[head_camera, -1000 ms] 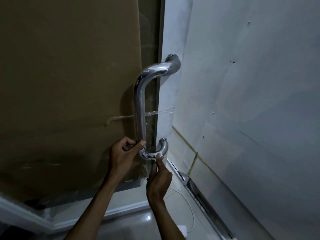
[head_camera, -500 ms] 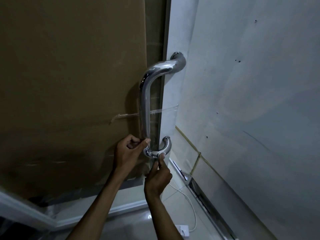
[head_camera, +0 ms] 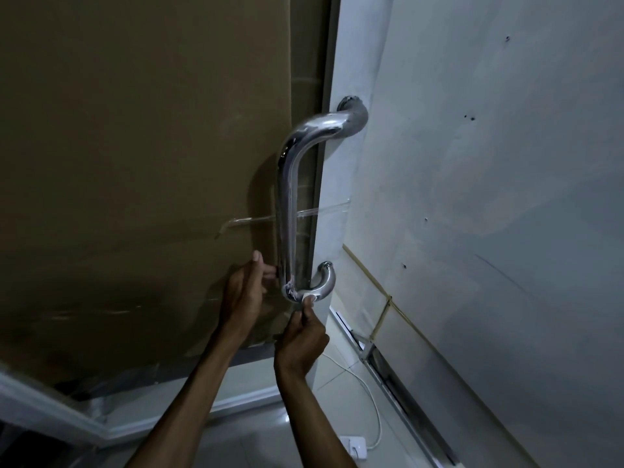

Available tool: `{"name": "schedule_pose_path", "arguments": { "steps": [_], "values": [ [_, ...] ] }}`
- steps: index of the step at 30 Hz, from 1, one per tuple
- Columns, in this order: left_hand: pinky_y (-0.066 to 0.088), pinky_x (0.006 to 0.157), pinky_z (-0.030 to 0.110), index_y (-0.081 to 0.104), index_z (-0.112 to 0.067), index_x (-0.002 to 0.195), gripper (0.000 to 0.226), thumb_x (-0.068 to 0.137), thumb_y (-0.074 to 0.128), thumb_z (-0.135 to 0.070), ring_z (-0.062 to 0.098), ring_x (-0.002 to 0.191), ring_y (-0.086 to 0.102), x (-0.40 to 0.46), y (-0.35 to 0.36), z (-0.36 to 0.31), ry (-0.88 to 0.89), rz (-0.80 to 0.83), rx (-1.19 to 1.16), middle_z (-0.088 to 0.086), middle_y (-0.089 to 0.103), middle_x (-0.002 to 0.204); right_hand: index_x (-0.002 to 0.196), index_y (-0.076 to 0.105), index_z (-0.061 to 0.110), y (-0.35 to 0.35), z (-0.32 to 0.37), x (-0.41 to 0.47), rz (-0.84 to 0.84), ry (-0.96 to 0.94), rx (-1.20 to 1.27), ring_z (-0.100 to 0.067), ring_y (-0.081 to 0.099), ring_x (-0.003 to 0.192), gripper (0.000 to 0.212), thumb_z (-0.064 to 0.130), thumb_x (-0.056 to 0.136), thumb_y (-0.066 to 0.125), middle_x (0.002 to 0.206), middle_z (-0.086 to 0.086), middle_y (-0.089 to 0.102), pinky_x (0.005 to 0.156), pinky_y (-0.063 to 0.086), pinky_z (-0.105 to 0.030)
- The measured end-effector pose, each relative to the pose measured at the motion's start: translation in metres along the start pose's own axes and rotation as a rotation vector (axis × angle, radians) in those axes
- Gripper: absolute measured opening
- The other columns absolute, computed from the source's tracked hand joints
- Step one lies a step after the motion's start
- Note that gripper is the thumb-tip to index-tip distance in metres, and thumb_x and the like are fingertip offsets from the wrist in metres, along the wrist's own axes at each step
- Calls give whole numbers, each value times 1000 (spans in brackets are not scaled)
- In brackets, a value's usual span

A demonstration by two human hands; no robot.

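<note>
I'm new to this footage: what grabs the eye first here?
The chrome door handle, upright at centre. At its lower bend the right hand pinches a white scrap, while the left hand touches the bar beside it. A brown sheet fills the left.
</note>
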State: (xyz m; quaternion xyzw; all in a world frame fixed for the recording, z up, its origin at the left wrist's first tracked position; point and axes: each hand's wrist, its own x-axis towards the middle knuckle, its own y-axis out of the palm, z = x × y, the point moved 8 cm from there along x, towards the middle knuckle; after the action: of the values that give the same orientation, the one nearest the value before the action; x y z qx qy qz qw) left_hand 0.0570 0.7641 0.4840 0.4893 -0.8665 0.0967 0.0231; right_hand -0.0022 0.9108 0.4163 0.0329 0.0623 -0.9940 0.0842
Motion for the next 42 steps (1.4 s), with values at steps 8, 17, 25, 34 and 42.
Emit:
{"name": "schedule_pose_path", "arguments": {
  "steps": [8,17,25,34,42],
  "values": [
    [48,69,32,70,-26,74,60,99,30,-65,4,65,62,3,1,4,11,-18,-12,-17,75,77,78,63,39,2,4,-11,-142,102,228,10,57,56,42,12,108,53,59,8,59,53,40,-8],
    [48,70,35,70,-29,73,59,100,30,-63,5,63,61,4,0,8,9,-29,-16,-19,74,76,90,76,27,7,8,-14,-156,202,210,-2,64,72,25,22,106,57,71,12,66,55,42,-4],
    [48,72,35,71,-30,71,61,100,28,-62,8,64,61,6,-1,9,15,-30,-38,-15,75,78,96,78,35,17,7,-7,-101,296,186,-20,74,84,22,21,103,63,71,24,64,80,63,-40],
    [47,72,34,71,-28,74,61,99,27,-62,19,69,60,5,-1,8,0,-26,-50,-10,76,82,75,73,38,20,2,2,-10,246,89,-4,67,76,33,20,102,64,68,24,66,82,61,-33],
    [47,73,35,73,-26,74,62,99,29,-62,20,68,60,4,-3,6,18,-34,-58,-2,77,82,83,81,26,23,3,13,79,259,71,-16,74,85,21,18,98,69,82,10,76,80,63,-40]
  ]
}}
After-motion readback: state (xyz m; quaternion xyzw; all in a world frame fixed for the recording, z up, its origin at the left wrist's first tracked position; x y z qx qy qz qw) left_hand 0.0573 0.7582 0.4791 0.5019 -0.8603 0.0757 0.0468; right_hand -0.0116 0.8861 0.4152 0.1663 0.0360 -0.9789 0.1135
